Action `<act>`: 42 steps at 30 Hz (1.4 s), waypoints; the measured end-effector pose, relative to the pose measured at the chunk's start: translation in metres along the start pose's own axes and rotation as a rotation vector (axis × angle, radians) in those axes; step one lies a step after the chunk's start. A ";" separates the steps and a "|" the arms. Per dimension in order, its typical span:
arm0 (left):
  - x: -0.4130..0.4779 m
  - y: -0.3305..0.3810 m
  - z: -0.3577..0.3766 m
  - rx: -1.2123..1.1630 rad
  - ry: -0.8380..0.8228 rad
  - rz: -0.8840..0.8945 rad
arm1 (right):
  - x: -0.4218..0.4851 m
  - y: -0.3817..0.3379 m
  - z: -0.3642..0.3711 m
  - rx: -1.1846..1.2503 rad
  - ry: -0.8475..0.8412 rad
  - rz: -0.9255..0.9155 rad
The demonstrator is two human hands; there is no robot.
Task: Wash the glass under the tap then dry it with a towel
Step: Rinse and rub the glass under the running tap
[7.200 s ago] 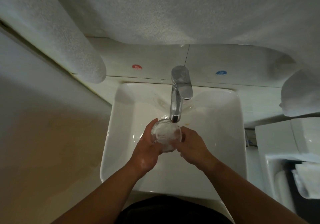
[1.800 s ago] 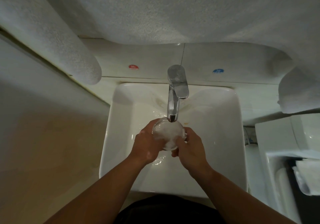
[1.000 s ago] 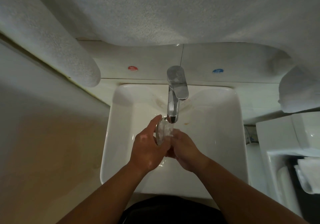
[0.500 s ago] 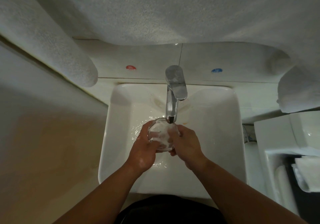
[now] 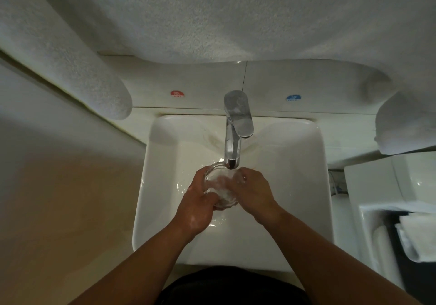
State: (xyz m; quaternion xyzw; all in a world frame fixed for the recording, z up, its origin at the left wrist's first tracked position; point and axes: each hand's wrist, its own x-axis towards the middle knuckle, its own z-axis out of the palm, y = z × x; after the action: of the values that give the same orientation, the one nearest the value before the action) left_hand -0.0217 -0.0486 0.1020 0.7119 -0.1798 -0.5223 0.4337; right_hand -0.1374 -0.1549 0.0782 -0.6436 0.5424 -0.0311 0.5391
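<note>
A clear drinking glass [image 5: 220,185] sits mouth-up right below the spout of the chrome tap [image 5: 233,137], with water running into it. My left hand [image 5: 197,202] grips the glass from the left, fingers curled round its side. My right hand [image 5: 253,190] holds it from the right, with fingertips at the rim. Both hands are over the white sink [image 5: 295,153]. A white towel [image 5: 212,14] hangs across the top of the view, above the tap.
Red hot [image 5: 177,94] and blue cold [image 5: 293,97] stickers mark the wall tiles behind the tap. A beige wall stands close on the left. A white toilet cistern [image 5: 389,182] and folded white cloth [image 5: 417,236] are on the right.
A second ago the glass was tilted on its side between my hands. It has since turned mouth-up under the spout and both hands stay wrapped round it.
</note>
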 end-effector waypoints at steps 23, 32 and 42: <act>0.009 0.007 -0.003 0.090 -0.120 -0.066 | 0.005 -0.002 0.007 -0.383 0.018 -0.072; 0.004 0.004 0.004 0.136 -0.119 -0.043 | -0.003 -0.007 0.007 -0.224 0.061 0.118; 0.005 0.008 0.000 0.076 -0.157 -0.045 | -0.011 -0.019 0.000 -0.297 0.005 0.094</act>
State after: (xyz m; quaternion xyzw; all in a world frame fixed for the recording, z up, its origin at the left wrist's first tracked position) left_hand -0.0177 -0.0568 0.1053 0.6888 -0.2168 -0.5789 0.3788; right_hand -0.1289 -0.1504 0.0979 -0.6901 0.5721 0.0731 0.4372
